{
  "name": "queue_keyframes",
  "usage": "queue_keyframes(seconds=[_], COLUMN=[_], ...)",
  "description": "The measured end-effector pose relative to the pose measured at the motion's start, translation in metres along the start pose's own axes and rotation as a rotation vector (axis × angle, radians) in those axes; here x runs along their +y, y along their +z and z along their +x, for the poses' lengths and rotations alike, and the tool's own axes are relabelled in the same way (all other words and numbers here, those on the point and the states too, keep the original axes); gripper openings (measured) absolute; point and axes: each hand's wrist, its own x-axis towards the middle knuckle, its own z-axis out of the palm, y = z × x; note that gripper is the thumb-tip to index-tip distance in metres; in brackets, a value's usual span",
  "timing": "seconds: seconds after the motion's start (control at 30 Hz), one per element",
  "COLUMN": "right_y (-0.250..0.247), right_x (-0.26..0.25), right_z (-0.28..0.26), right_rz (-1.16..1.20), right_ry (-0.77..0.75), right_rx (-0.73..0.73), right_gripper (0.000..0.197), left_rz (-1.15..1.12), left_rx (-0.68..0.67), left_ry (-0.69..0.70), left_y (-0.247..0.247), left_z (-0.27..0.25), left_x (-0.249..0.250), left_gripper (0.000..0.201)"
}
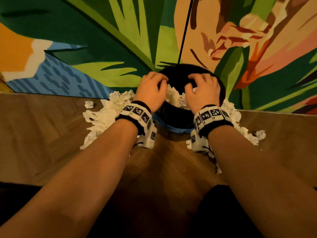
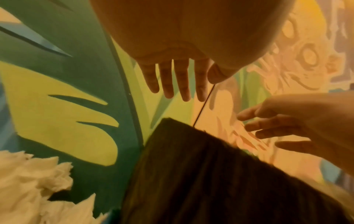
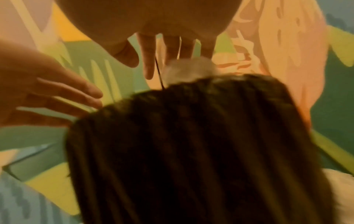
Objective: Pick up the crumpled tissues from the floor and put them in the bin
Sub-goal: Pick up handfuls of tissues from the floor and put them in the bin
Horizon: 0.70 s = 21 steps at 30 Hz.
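Hovering over the black bin's (image 1: 221, 90) mouth, left hand (image 1: 151, 88) and right hand (image 1: 202, 90) spread empty, probably dropping a wad (image 3: 189, 71), while loads of tissues (image 1: 104, 114) litter the floor (image 1: 42, 134) around its base.

I counted one black bin (image 1: 197, 115), two hands, and two wrist bands. Crumpled tissues (image 1: 103, 115) lay in heaps on the floor, too many to count.
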Motion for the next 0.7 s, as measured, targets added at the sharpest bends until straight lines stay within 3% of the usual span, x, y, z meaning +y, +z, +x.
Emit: queue_keyframes(seconds=[0.13, 0.33, 0.6, 0.7], right_y=[0.0, 0.029, 0.101, 0.129], right_x=[-0.055, -0.116, -0.112, -0.095], right_z=[0.007, -0.004, -0.049, -0.068], right_rz=[0.152, 0.392, 0.324, 0.19], right_ry=[-0.128, -0.289, -0.286, -0.227], right_rx=[0.03, -0.04, -0.452, -0.733], right_gripper=[0.03, 0.022, 0.015, 0.017], left_rz=[-0.037, -0.03, 0.117, 0.158], left_rx=[0.11, 0.064, -0.346, -0.537], left_ry=[-0.076, -0.366, -0.672, -0.768], left_y=[-0.038, -0.069, -0.045, -0.023], left_z=[0.0, -0.033, -0.108, -0.136], left_x=[-0.035, -0.095, -0.143, -0.154], left_gripper=[0.025, 0.022, 0.025, 0.027])
